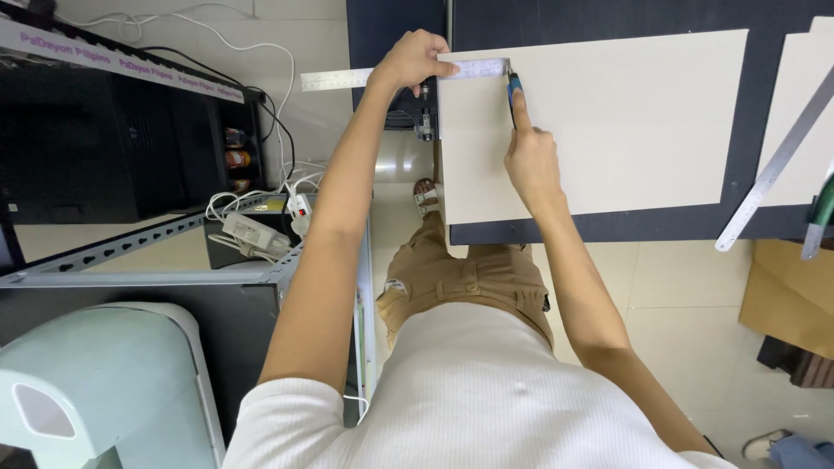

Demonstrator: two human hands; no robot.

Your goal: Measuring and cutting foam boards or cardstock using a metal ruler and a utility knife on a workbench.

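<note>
A large cream board lies on a dark work table. My left hand presses a steel ruler flat across the board's far left corner; part of the ruler sticks out past the board's left edge. My right hand grips a blue-handled knife or pen, forefinger stretched along it, its tip at the ruler's right end near the board's top edge.
A second long steel ruler lies slanted over another cream sheet at the right. A black shelf with cables and a power strip stands left, a pale machine at lower left, cardboard on the floor right.
</note>
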